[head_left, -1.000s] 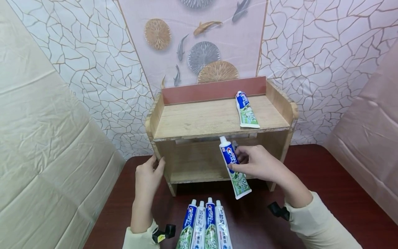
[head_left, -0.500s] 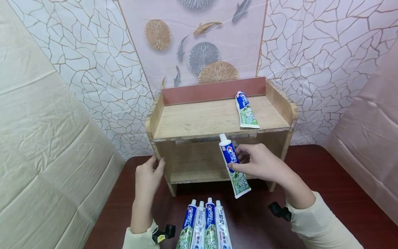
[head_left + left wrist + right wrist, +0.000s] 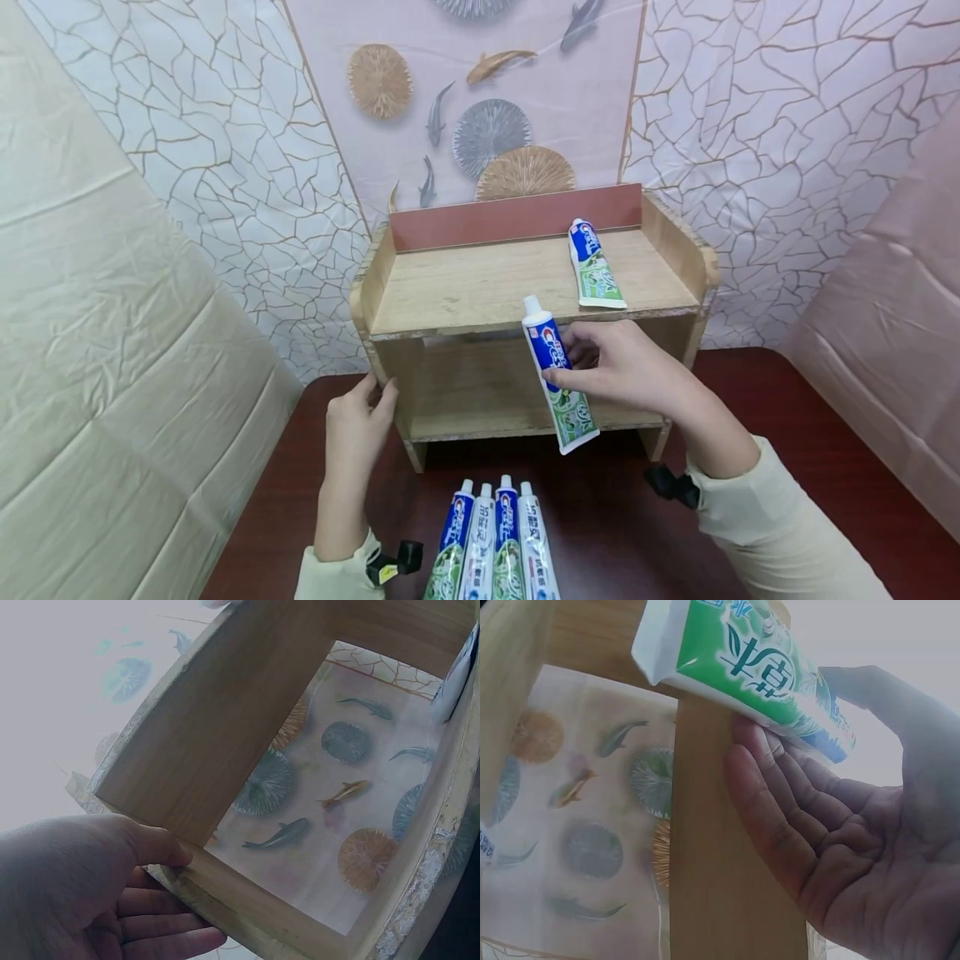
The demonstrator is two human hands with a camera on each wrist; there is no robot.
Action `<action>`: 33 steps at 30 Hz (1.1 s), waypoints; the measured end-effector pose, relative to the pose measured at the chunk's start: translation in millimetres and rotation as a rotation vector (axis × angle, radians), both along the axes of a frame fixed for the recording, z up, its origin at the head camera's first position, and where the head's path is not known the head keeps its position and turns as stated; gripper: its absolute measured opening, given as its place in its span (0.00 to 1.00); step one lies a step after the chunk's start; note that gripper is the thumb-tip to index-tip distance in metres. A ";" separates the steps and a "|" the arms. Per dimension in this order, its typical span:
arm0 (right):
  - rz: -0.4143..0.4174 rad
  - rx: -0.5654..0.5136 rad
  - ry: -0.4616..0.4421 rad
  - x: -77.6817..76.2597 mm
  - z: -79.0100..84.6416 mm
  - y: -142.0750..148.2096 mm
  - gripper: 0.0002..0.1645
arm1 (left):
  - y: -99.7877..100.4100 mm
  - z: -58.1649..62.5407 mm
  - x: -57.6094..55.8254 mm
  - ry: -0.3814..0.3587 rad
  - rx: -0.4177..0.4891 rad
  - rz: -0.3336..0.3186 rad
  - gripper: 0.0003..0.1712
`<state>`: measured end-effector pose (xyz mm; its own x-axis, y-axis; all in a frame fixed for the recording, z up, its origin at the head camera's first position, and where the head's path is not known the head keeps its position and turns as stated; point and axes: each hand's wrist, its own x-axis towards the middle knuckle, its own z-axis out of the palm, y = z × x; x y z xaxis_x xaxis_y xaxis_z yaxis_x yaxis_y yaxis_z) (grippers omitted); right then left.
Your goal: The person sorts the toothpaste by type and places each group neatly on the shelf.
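In the head view my right hand [image 3: 626, 367] pinches a blue, white and green toothpaste tube [image 3: 555, 379] between thumb and fingers. The tube is tilted, white cap up, in front of the wooden shelf's [image 3: 480, 287] upper board edge. The right wrist view shows the tube's green end [image 3: 735, 660] close up, the fingers [image 3: 780, 802] beneath it. At the shelf's left side panel, my left hand [image 3: 360, 425] grips the front edge; in the left wrist view its thumb lies inside the panel and the fingers outside. A matching toothpaste tube [image 3: 596, 265] lies on the top board, right of centre.
Several toothpaste tubes [image 3: 491, 546], blue-green and white ones alternating, lie side by side on the dark red table [image 3: 622, 533]. Inside the lower compartment a white tube [image 3: 454, 679] shows in the left wrist view. Patterned cloth [image 3: 750, 167] hangs behind the shelf.
My right hand has risen a little with the toothpaste tube, whose cap now overlaps the top board's front edge. The left hand keeps its grip on the side panel.
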<state>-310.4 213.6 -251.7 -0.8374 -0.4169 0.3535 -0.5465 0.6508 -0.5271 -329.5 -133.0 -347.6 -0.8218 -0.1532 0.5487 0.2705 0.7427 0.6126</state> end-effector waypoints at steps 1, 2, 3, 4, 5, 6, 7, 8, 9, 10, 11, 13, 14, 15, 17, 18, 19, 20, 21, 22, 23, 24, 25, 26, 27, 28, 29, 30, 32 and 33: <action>0.002 -0.005 0.002 -0.9 1.6 -0.7 0.17 | 0.0 0.3 -0.1 0.001 0.001 0.000 0.14; 0.007 -0.014 0.001 -1.9 3.2 -1.5 0.17 | -0.1 0.5 -0.3 0.003 0.003 0.000 0.14; 0.009 -0.023 -0.002 -2.8 4.8 -2.5 0.17 | -0.2 0.7 -0.3 0.003 0.005 0.001 0.14; 0.009 -0.028 -0.002 -3.6 6.5 -3.3 0.17 | -0.3 0.9 -0.4 0.003 0.006 0.003 0.14; 0.010 -0.035 -0.007 -4.2 8.2 -4.2 0.17 | -0.3 1.0 -0.4 0.002 0.006 0.006 0.14; 0.011 -0.039 -0.009 -4.8 10.0 -5.2 0.17 | -0.3 1.2 -0.3 0.000 0.006 0.008 0.14; 0.013 -0.043 -0.012 -5.4 11.8 -6.0 0.17 | -0.3 1.3 -0.2 -0.001 0.004 0.011 0.14; 0.015 -0.046 -0.014 -5.9 13.7 -6.7 0.16 | -0.3 1.3 -0.2 -0.001 0.003 0.011 0.14; 0.015 -0.047 -0.015 -6.3 15.7 -7.4 0.16 | -0.3 1.3 -0.1 -0.001 0.001 0.013 0.14; 0.015 -0.047 -0.014 -6.4 17.6 -7.6 0.15 | -0.2 1.3 0.0 0.000 -0.001 0.013 0.14; 0.015 -0.046 -0.013 -6.7 19.8 -8.1 0.15 | -0.1 1.3 0.0 0.003 -0.003 0.012 0.14; 0.011 -0.037 -0.010 -6.9 23.7 -8.6 0.15 | 0.1 1.4 -0.1 0.009 -0.005 0.010 0.14; 0.010 -0.033 -0.011 -6.9 25.5 -8.8 0.15 | 0.2 1.5 -0.2 0.011 -0.004 0.010 0.14; 0.009 -0.028 -0.012 -6.8 27.1 -8.8 0.15 | 0.3 1.6 -0.3 0.013 -0.003 0.009 0.14; 0.008 -0.017 -0.018 -6.6 29.9 -9.0 0.17 | 0.4 1.7 -0.5 0.013 -0.002 0.008 0.14; 0.007 -0.011 -0.021 -6.4 31.0 -9.1 0.17 | 0.4 1.9 -0.6 0.013 -0.002 0.008 0.14; 0.006 -0.007 -0.022 -6.5 32.0 -9.3 0.17 | 0.5 2.0 -0.7 0.012 -0.001 0.009 0.14; 0.004 -0.003 -0.021 -6.2 33.0 -9.3 0.18 | 0.4 2.0 -0.8 0.012 -0.002 0.009 0.15; 0.001 0.000 -0.022 -6.0 34.0 -9.5 0.18 | 0.4 2.0 -0.9 0.012 -0.002 0.009 0.15; 0.000 0.002 -0.020 -5.8 35.0 -9.6 0.17 | 0.4 1.9 -1.0 0.012 -0.004 0.009 0.14; -0.001 0.003 -0.015 -5.6 35.9 -9.6 0.17 | 0.4 1.7 -1.0 0.013 -0.005 0.009 0.15; -0.004 0.006 -0.011 -5.2 37.0 -9.6 0.17 | 0.4 1.5 -1.0 0.013 -0.005 0.008 0.15; -0.006 0.008 -0.006 -5.0 38.1 -9.5 0.17 | 0.4 1.1 -1.1 0.013 -0.006 0.007 0.15; -0.008 0.013 0.003 -4.6 39.4 -9.5 0.17 | 0.4 0.8 -1.1 0.014 -0.007 0.005 0.15; -0.009 0.015 0.008 -4.5 40.8 -9.5 0.17 | 0.5 0.4 -1.0 0.013 -0.006 0.004 0.15; -0.012 0.021 0.015 -4.5 42.1 -9.4 0.17 | 0.4 0.1 -0.8 0.012 -0.004 0.002 0.15; -0.017 0.026 0.021 -4.3 43.7 -9.3 0.17 | 0.4 -0.1 -0.7 0.010 -0.002 0.001 0.16; -0.020 0.033 0.028 -4.4 45.4 -9.0 0.18 | 0.5 -0.3 -0.6 0.008 0.000 -0.001 0.16; -0.022 0.042 0.042 -4.5 49.0 -8.7 0.18 | 0.7 -0.2 -0.4 0.003 0.003 -0.002 0.16; -0.022 0.043 0.044 -4.7 51.0 -8.7 0.18 | 0.7 0.0 -0.3 0.002 0.002 -0.002 0.16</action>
<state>-315.2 204.9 -200.7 -0.8304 -0.4144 0.3724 -0.5540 0.6844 -0.4740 -329.8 -132.3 -347.6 -0.8212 -0.1529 0.5498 0.2729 0.7409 0.6137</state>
